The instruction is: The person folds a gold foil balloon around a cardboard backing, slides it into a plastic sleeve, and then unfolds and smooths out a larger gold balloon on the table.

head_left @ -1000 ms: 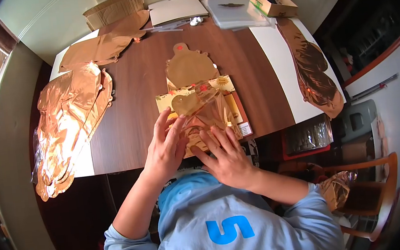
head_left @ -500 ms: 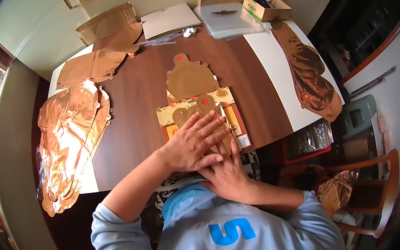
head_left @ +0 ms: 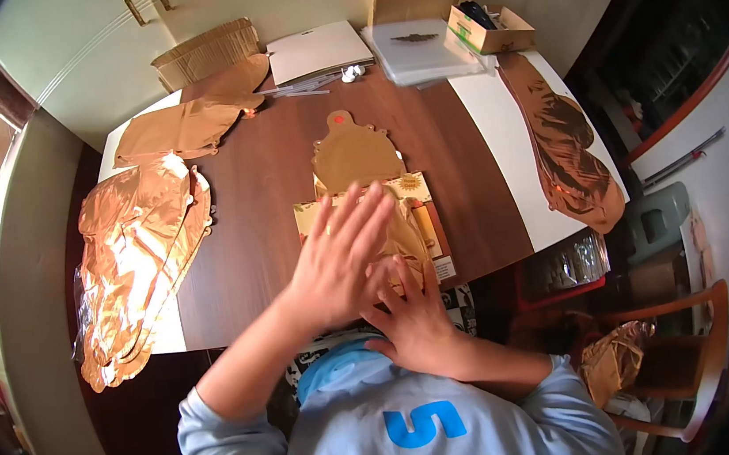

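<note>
Packet (head_left: 426, 221) at the table's (head_left: 263, 194) near edge, left hand (head_left: 341, 261) flat over it with fingers spread, contact unclear, right hand (head_left: 412, 322) spread open, fingertips on packet's near end, flat balloon (head_left: 355, 150) just beyond, crumpled foil (head_left: 140, 251) at left edge, foil strip (head_left: 565, 144) at right edge, box (head_left: 490, 29) at far edge.

I see the left grip (head_left: 333, 266) has lifted off the gold foil balloon (head_left: 405, 236) that it pressed flat half a second ago; its fingers are now spread and raised at frame centre. The foil, crumpled a second ago, now lies smooth on the printed card (head_left: 413, 185).
</note>
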`<act>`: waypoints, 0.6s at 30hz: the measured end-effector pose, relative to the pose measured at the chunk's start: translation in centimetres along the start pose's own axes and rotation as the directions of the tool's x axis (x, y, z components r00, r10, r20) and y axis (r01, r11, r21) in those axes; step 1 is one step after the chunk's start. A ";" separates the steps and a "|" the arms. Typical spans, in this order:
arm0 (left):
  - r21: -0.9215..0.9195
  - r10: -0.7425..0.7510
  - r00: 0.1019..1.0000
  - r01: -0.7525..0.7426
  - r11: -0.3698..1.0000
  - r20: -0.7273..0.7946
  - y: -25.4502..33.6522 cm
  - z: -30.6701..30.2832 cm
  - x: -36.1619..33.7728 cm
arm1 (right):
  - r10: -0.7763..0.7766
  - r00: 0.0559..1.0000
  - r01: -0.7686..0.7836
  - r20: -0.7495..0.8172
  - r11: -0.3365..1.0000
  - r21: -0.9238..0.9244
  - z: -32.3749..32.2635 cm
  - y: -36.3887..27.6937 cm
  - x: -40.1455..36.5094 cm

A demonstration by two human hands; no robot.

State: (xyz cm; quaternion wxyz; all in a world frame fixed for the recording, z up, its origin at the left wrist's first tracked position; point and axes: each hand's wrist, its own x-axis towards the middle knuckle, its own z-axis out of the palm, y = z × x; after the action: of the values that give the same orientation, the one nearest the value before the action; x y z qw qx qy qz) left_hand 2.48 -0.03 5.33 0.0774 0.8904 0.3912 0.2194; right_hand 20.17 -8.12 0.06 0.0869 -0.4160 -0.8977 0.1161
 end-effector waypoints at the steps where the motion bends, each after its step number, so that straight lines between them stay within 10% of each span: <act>1: -0.052 -0.002 1.000 0.002 0.999 0.002 1.4 0.0 -1.6 | -0.034 0.998 0.032 -0.057 0.999 -0.044 -1.0 0.1 0.0; 9: 0.187 -0.119 0.987 0.097 0.978 0.110 3.0 4.5 -6.4 | 0.337 0.836 -0.225 -0.433 0.930 0.289 -7.5 10.6 4.9; 12: 0.240 -0.089 0.991 0.064 0.969 0.096 3.2 4.8 -6.4 | 0.533 0.846 -0.446 -0.021 0.729 0.519 -7.0 16.1 7.5; 18: 0.199 -0.059 0.992 0.035 0.979 0.115 2.9 4.6 -6.4 | 0.379 0.835 -0.547 0.399 0.493 0.676 -8.2 17.5 8.8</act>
State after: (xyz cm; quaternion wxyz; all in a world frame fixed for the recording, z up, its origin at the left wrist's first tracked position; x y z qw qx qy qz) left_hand 2.69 -6.51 0.06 0.0178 0.8958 0.4265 0.1239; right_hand 29.36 10.74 3.51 0.1311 -0.5507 -0.6177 0.5459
